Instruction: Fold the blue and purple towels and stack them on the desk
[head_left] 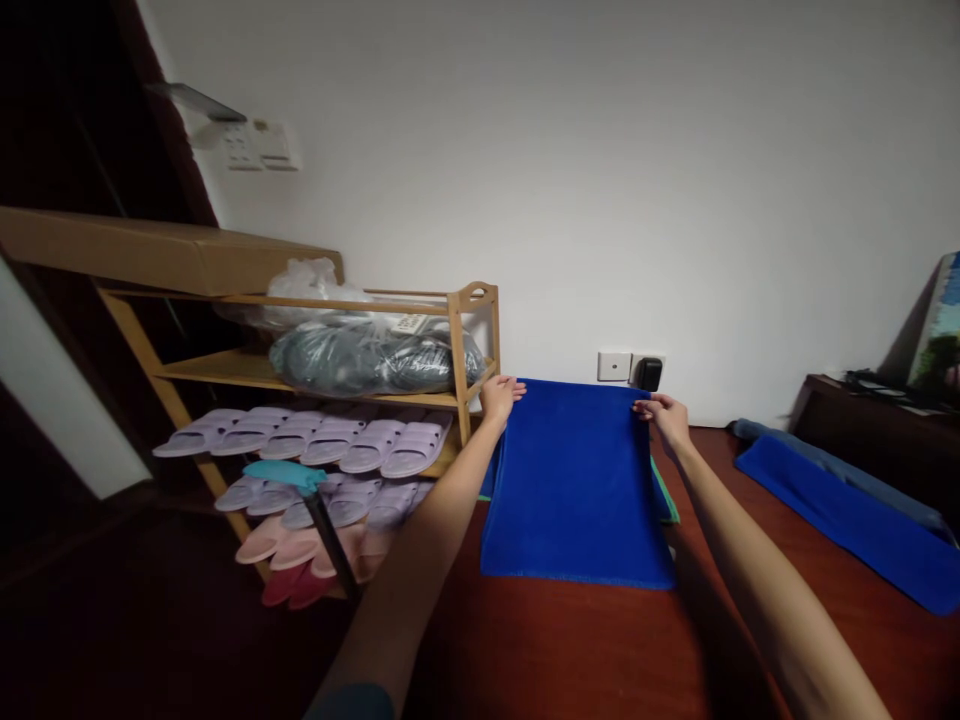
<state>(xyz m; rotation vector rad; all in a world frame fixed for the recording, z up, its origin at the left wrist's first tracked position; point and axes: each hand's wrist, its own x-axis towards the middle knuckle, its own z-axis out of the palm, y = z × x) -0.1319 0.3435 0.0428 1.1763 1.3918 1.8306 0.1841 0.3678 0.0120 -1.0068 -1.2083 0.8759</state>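
A blue cloth hangs stretched between my two hands, its near edge reaching down to the reddish-brown wooden table. My left hand pinches its far left corner. At the far right corner my right hand grips it between thumb and fingers. Behind the blue cloth a green-edged cloth shows at the right side, mostly hidden. Farther right, a folded blue cloth lies on the table beside a grey-blue cloth.
Left of the table stands a wooden rack with several slippers, a plastic-wrapped bundle and a cardboard box. A turquoise-topped handle rises before it. Wall sockets sit behind the cloth; a dark box stands right.
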